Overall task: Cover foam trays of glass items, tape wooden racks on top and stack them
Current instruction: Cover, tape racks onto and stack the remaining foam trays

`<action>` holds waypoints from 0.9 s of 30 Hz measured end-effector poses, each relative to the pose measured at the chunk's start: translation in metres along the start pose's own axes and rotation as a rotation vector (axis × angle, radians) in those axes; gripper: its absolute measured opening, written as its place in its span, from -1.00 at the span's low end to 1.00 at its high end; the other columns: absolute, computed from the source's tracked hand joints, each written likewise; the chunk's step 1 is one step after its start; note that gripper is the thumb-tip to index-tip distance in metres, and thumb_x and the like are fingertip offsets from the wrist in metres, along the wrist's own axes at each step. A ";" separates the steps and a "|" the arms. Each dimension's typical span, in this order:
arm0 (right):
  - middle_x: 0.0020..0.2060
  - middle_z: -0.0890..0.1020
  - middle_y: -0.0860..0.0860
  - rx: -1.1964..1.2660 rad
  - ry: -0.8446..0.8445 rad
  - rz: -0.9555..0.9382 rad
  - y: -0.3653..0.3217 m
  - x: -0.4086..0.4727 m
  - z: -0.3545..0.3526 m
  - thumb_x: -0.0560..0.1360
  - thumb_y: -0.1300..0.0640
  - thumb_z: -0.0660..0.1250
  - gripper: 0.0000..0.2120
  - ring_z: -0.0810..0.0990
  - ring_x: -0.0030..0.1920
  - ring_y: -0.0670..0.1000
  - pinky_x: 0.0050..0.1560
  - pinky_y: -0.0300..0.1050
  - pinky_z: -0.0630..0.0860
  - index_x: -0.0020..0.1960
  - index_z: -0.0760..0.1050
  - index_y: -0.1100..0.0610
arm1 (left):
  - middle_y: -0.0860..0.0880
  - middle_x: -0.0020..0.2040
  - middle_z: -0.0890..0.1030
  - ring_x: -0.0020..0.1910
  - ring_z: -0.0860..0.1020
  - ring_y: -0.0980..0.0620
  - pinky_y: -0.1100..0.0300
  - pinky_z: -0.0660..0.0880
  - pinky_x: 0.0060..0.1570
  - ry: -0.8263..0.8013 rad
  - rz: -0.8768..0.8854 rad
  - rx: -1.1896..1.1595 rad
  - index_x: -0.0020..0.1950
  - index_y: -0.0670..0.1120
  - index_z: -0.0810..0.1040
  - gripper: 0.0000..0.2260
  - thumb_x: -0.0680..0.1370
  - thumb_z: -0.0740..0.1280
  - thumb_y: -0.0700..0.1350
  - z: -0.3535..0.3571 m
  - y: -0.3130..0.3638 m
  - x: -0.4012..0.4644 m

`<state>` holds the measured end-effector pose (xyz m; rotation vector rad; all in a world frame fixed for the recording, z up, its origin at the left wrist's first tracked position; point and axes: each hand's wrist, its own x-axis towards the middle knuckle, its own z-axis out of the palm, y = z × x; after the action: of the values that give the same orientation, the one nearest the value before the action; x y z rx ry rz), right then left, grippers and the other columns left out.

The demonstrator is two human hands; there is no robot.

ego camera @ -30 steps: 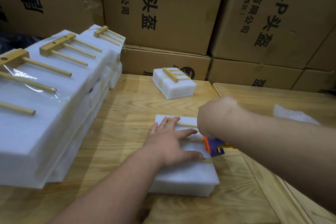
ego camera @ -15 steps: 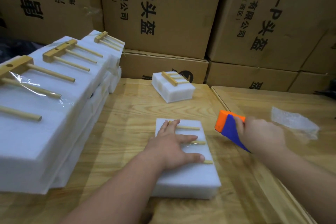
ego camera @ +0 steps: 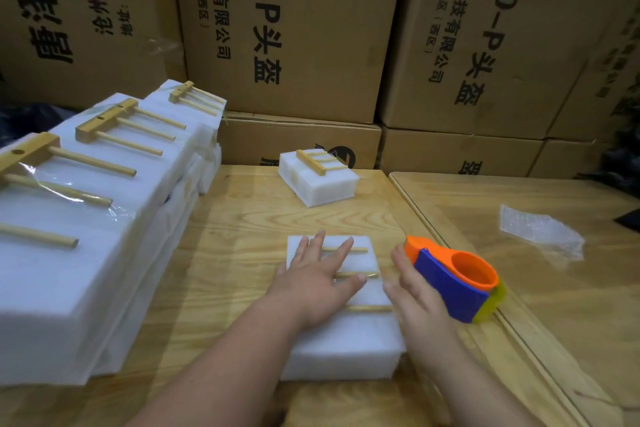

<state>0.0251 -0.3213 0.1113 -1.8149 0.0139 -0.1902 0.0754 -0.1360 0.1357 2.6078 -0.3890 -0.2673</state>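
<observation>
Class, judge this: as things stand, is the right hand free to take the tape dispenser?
Probably yes. The right hand lies open beside the tape dispenser, holding nothing, and nothing stands between them on the table.

— How many foam packs sit on the wooden table point(ego camera: 242, 229)?

— Two lie singly: one near, at the centre point(ego camera: 346, 343), and one far point(ego camera: 320, 184). The stack at left point(ego camera: 86, 253) cannot be counted layer by layer.

— And wooden racks?

— Five in view: three on top of the left stack point(ego camera: 117, 121), one on the far pack point(ego camera: 313, 161), one on the near pack point(ego camera: 360, 274).

— Anything else?

— One orange-and-blue tape dispenser point(ego camera: 453, 282), one piece of bubble wrap point(ego camera: 540, 230) at right, two hands, and at least seven cardboard boxes point(ego camera: 294, 28) behind.
</observation>
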 end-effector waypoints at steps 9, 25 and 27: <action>0.05 0.71 -0.24 0.337 -0.075 0.178 0.023 -0.004 0.019 0.59 0.32 0.25 -0.48 0.69 -0.04 -0.27 -0.19 -0.44 0.54 0.47 0.36 -0.08 | 0.03 0.60 -0.43 0.56 -0.45 0.01 -0.11 -0.33 0.55 0.129 -0.006 0.038 0.59 0.37 -0.13 -0.40 0.61 0.05 0.35 0.006 0.000 0.003; 0.28 0.63 -0.13 0.563 -0.230 0.144 0.043 0.000 0.017 0.44 0.05 0.21 -0.38 0.62 0.26 -0.08 0.11 -0.17 0.54 0.51 0.32 -0.08 | 0.03 0.39 0.52 0.36 0.50 -0.01 -0.01 0.47 0.30 0.155 -0.217 -1.407 0.53 0.07 0.39 -0.40 0.58 0.19 0.35 0.036 -0.046 -0.027; 0.27 0.63 -0.13 0.595 -0.223 0.142 0.041 0.000 0.019 0.44 0.04 0.23 -0.37 0.62 0.25 -0.08 0.09 -0.17 0.55 0.52 0.31 -0.07 | 0.00 0.45 0.49 0.40 0.48 -0.04 -0.05 0.39 0.40 0.109 -0.184 -1.529 0.57 0.05 0.34 -0.48 0.65 0.17 0.22 0.037 -0.047 -0.025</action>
<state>0.0311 -0.3133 0.0670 -1.2264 -0.0646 0.1043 0.0525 -0.1048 0.0839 1.1290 0.1206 -0.2999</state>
